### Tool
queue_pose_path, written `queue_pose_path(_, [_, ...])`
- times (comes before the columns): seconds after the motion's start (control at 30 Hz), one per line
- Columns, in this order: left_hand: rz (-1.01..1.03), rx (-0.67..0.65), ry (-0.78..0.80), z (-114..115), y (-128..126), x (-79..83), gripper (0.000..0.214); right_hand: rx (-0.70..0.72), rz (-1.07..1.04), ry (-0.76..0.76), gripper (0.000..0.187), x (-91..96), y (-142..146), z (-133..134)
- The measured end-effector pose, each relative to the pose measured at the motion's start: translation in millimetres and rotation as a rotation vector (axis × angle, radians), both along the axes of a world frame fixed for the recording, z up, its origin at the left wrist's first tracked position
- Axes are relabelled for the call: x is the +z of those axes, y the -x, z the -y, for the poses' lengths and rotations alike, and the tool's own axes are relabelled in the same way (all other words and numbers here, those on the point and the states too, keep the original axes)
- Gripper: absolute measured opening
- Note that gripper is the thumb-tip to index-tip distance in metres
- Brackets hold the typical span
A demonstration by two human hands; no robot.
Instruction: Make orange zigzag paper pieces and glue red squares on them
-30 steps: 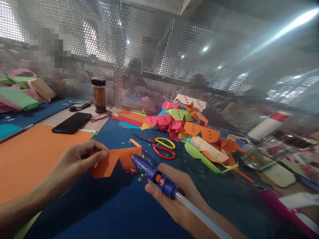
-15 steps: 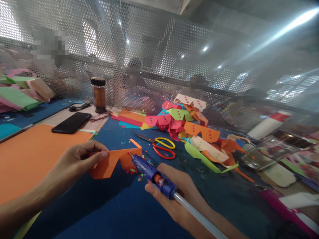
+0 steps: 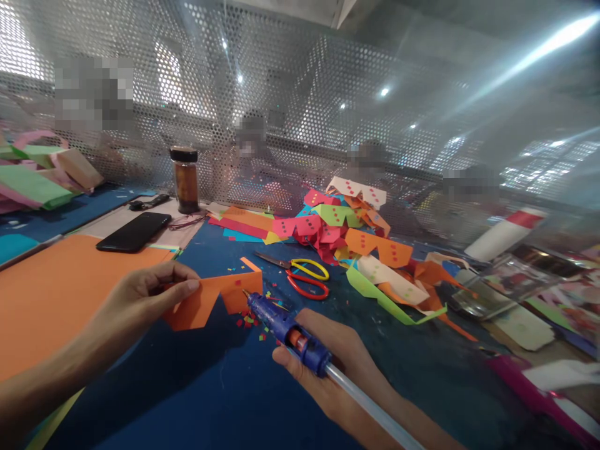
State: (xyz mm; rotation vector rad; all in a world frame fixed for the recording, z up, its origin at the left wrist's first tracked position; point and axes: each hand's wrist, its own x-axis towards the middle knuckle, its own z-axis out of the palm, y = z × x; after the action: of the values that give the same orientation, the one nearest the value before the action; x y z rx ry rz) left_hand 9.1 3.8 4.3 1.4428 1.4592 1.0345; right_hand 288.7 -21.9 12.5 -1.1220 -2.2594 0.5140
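Note:
My left hand [image 3: 164, 294] pinches a cut-out pair of orange paper glasses [image 3: 197, 306] at its left end, raised over the blue table. One small red square [image 3: 237, 283] shows on the paper's right part. In my right hand [image 3: 340, 356] is a blue glue gun [image 3: 281, 322], with a long clear glue stick [image 3: 370, 403] coming out of its back. Its nozzle points at the right part of the paper; whether it touches I cannot tell. Small coloured paper squares [image 3: 246, 320] lie on the table below the nozzle.
Scissors [image 3: 307, 275] with yellow and red handles lie beyond the glue gun. Farther back is a pile of coloured paper glasses [image 3: 337, 215]. A phone [image 3: 134, 232], a dark-lidded jar [image 3: 186, 181] and orange sheets [image 3: 60, 300] are at left. A perforated metal screen [image 3: 290, 94] stands behind.
The orange paper glasses have shifted slightly up and left. The glue gun has hardly moved, its nozzle now lower on the paper, and the red square shows clear of it.

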Motion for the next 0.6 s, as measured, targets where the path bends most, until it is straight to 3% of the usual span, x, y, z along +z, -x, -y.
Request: queue_pose_path(0.6, [0.009, 0.007, -0.002, 0.5, -1.3, 0.4, 0.034, -0.029, 0.089, -0.050, 0.022, -6.5, -1.7, -0.2])
